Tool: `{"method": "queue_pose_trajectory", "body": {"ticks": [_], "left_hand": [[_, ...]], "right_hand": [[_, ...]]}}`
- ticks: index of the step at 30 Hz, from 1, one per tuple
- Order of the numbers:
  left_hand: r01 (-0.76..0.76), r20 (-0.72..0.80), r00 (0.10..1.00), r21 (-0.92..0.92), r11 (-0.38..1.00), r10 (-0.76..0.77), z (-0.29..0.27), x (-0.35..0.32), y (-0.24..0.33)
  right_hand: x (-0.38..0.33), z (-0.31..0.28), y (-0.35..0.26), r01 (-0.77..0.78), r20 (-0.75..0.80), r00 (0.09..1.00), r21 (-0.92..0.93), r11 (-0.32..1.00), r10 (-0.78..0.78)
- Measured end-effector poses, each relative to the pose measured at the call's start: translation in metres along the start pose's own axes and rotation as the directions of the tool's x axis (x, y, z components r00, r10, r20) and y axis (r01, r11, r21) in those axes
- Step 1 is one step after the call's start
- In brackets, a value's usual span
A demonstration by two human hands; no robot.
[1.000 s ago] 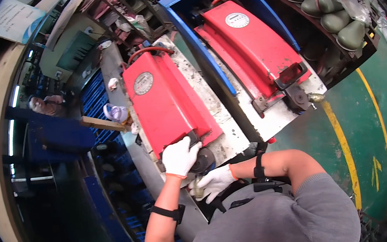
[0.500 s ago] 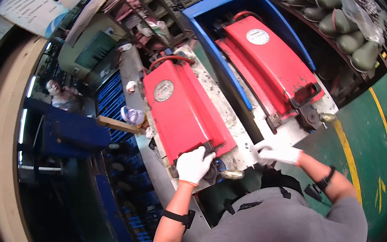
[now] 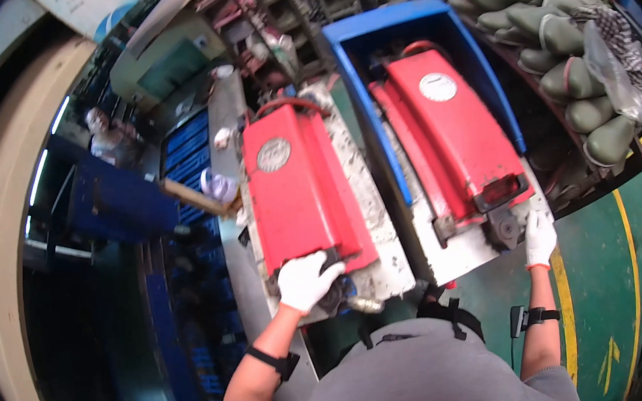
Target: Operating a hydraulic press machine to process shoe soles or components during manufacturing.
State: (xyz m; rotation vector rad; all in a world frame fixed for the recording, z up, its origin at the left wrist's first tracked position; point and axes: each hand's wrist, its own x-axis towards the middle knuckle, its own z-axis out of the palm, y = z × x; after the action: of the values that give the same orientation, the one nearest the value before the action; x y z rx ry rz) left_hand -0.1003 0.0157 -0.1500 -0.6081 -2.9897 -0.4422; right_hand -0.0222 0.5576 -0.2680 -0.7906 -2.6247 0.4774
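My left hand (image 3: 307,282), in a white glove, is closed on the black handle (image 3: 331,258) at the near end of the left red machine cover (image 3: 296,195). A wrapped knob (image 3: 366,305) sticks out beside it. My right hand (image 3: 540,239), also gloved, is at the near right corner of the right-hand machine, beside its dark round pivot (image 3: 505,227). Its fingers are wrapped over the place of that machine's knob, which they hide. The right red cover (image 3: 455,120) is down, with a black loop handle (image 3: 500,192) at its near end.
A blue hood (image 3: 387,20) stands around the far part of the right machine. Many olive boots (image 3: 587,116) lie on a rack at the right. A purple container (image 3: 216,185) is left of the left machine. Another person (image 3: 111,134) is at the far left.
My right hand has moved right, from the gap between the machines to the right machine's near right corner. My left hand stays on the left cover's handle. The view has shifted slightly.
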Motion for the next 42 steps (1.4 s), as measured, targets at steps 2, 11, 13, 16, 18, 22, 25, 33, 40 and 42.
{"method": "queue_pose_trajectory", "body": {"ticks": [2, 11, 13, 16, 18, 22, 25, 33, 40, 42], "left_hand": [[0.074, -0.124, 0.987, -0.190, 0.979, -0.099, 0.004, 0.001, -0.001], [-0.195, -0.343, 0.938, -0.638, 0.745, -0.048, 0.022, 0.062, 0.094], [-0.325, -0.310, 0.938, -0.621, 0.713, 0.157, 0.024, 0.086, 0.132], [-0.521, -0.285, 0.853, -0.480, 0.706, 0.436, 0.029, 0.122, 0.185], [-0.538, -0.104, 0.824, -0.446, 0.715, 0.556, 0.036, 0.139, 0.210], [-0.624, 0.159, 0.718, -0.284, 0.728, 0.678, 0.062, 0.152, 0.238], [-0.734, 0.047, 0.666, -0.136, 0.666, 0.744, 0.077, 0.155, 0.244], [-0.738, -0.429, 0.651, -0.164, 0.655, 0.626, 0.028, 0.182, 0.260], [-0.678, -0.517, 0.696, -0.242, 0.694, 0.499, -0.061, 0.229, 0.269], [-0.683, -0.569, 0.663, -0.194, 0.704, 0.487, -0.087, 0.245, 0.266]], "right_hand": [[0.003, 0.004, -0.002, 0.006, -0.205, 0.979, -0.063, 0.998, -0.019], [0.007, -0.011, -0.011, -0.143, 0.069, 0.986, -0.089, 0.986, 0.149], [0.008, -0.015, -0.012, -0.170, 0.124, 0.975, -0.114, 0.979, 0.183], [-0.004, -0.026, -0.018, -0.248, 0.249, 0.918, -0.252, 0.936, 0.310], [-0.027, -0.038, -0.026, -0.240, 0.342, 0.894, -0.180, 0.954, 0.290], [-0.086, -0.060, -0.050, -0.195, 0.513, 0.832, -0.083, 0.977, 0.210], [-0.108, -0.074, -0.066, -0.247, 0.678, 0.720, 0.045, 0.968, 0.152], [-0.022, -0.102, -0.107, 0.312, 0.220, 0.885, 0.372, 0.874, -0.410], [0.100, -0.033, -0.156, 0.254, 0.672, 0.699, 0.088, 0.963, -0.246], [0.122, 0.002, -0.171, 0.244, 0.652, 0.718, 0.090, 0.965, -0.243]]}}
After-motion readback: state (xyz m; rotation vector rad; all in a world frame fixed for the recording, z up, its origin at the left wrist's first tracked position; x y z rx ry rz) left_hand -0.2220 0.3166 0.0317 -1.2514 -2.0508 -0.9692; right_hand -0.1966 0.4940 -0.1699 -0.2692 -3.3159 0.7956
